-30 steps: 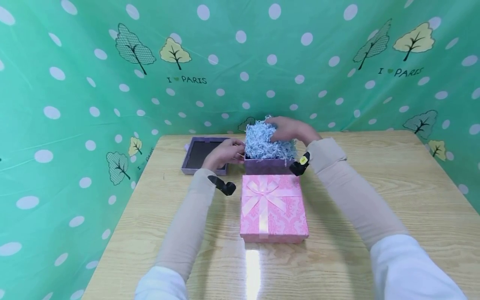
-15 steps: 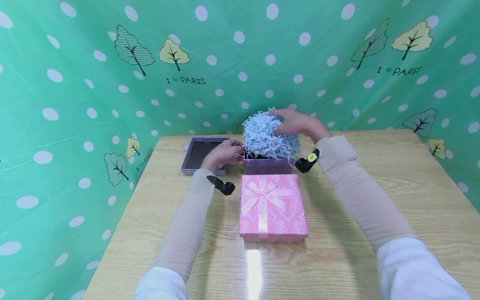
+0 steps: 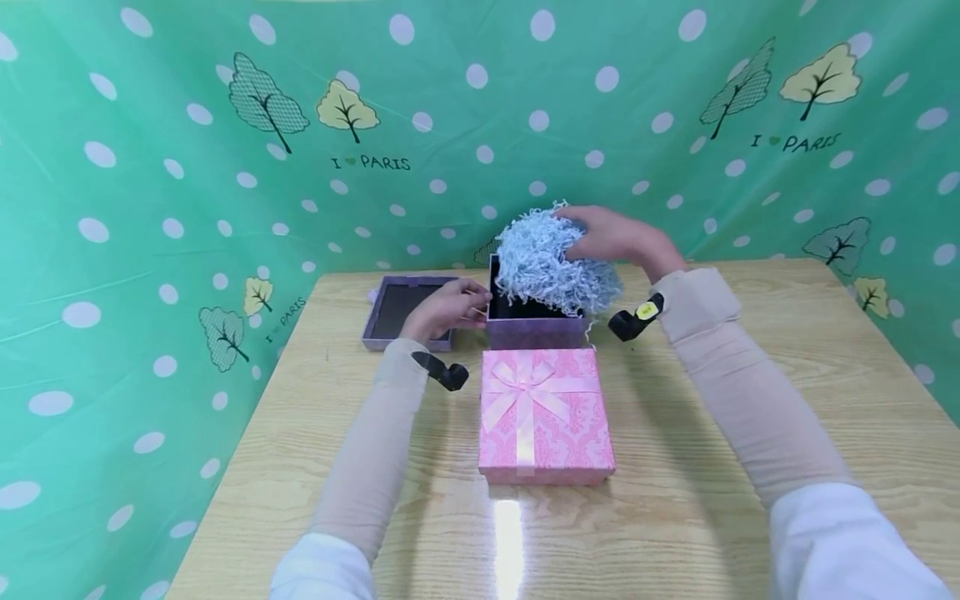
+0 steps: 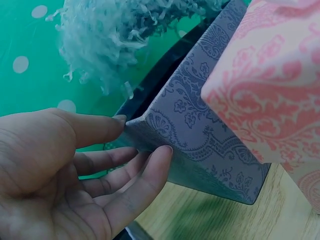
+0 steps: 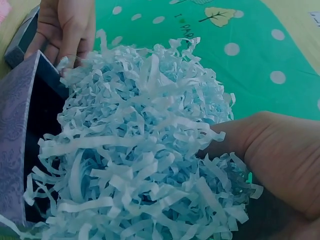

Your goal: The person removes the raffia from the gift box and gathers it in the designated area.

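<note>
A purple patterned box (image 3: 536, 333) with a dark inside stands at the back middle of the table. My right hand (image 3: 618, 236) grips a big clump of light blue shredded paper (image 3: 543, 258), held above the box and partly over its right side. In the right wrist view the paper (image 5: 140, 140) hides most of the fingers of that hand (image 5: 285, 160). My left hand (image 3: 450, 307) touches the box's left side. In the left wrist view, that hand's (image 4: 85, 165) fingertips rest against the box's corner (image 4: 200, 125), thumb near the rim.
A pink box (image 3: 547, 417) with a ribbon bow stands just in front of the purple box. On the left, behind my left hand, lies a shallow purple lid (image 3: 393, 308) with its dark inside up. A green dotted cloth (image 3: 480, 125) hangs behind the wooden table (image 3: 712, 400).
My right hand has lifted the blue paper up and moved it to the right, so the box's dark inside now shows. The left hand has stayed at the box's side.
</note>
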Tool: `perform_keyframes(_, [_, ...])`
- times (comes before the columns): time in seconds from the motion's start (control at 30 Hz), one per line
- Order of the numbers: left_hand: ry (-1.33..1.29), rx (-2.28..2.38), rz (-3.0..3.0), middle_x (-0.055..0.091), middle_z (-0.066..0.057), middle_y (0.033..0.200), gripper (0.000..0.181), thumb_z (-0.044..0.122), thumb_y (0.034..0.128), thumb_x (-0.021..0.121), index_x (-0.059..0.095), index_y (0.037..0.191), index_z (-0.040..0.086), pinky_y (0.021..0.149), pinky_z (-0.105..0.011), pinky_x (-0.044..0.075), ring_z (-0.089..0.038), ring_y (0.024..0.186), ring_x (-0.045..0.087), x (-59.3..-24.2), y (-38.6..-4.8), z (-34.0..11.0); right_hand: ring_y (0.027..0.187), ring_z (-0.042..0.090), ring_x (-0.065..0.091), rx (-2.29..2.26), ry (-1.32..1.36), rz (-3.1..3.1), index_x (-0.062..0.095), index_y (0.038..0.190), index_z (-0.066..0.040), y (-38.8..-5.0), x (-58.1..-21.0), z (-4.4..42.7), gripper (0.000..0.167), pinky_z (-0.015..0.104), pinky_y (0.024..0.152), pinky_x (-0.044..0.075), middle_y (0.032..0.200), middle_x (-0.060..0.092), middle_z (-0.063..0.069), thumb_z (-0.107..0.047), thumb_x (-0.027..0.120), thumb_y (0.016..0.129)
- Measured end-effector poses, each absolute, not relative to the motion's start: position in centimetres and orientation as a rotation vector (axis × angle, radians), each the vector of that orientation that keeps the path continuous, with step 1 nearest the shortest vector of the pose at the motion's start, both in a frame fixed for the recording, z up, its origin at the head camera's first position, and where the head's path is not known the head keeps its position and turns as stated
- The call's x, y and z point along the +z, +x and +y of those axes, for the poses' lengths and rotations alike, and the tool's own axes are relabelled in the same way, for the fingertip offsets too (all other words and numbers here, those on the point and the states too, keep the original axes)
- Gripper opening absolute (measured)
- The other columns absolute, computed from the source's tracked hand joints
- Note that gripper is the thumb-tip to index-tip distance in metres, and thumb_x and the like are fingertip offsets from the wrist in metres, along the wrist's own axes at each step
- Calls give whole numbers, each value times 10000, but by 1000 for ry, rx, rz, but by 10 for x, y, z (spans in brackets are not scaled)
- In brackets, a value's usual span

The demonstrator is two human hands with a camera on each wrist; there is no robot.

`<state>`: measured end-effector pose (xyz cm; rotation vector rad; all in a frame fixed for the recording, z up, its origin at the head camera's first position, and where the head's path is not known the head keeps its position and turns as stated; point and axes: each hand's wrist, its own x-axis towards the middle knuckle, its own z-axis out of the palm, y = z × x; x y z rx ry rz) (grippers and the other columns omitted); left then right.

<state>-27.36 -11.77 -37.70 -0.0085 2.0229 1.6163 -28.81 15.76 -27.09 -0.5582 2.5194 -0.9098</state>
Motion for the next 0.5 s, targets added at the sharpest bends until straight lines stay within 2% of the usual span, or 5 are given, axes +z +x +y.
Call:
perform_keyframes(0.1, [-24, 1625, 2016, 514, -149, 1085, 328, 140, 1002, 490, 447, 1287, -18, 1019, -505, 462, -247, 852, 613, -378, -274, -118, 1429, 307, 221, -918, -551, 2530, 166, 1539, -191, -286, -269, 162, 770, 485, 1065, 400, 1611, 106, 60, -70, 580, 902])
perform_keyframes(0.17, [-28, 1626, 2015, 515, -139, 1072, 333, 140, 1000, 496, 447, 1288, -19, 1019, -500, 464, -253, 864, 611, -378, -273, -118, 1430, 315, 221, -927, -549, 2534, 167, 1539, -189, -284, -267, 165, 766, 496, 1069, 398, 1611, 105, 66, -71, 578, 904])
perform_keyframes(0.27, [-25, 1628, 2012, 516, -158, 1101, 334, 138, 1000, 495, 448, 1290, -20, 1021, -503, 460, -264, 876, 608, -377, -273, -118, 1423, 319, 237, -946, -542, 2536, 161, 1540, -190, -282, -265, 171, 767, 502, 1080, 391, 1611, 103, 65, -68, 573, 905])
perform_keyframes(0.5, [-21, 1613, 2015, 482, -238, 1268, 344, 157, 1004, 490, 439, 1304, -5, 1023, -504, 457, -245, 869, 615, -376, -273, -119, 1455, 331, 163, -982, -510, 2547, 122, 1545, -198, -279, -263, 190, 770, 547, 1124, 319, 1614, 74, 61, -99, 562, 921])
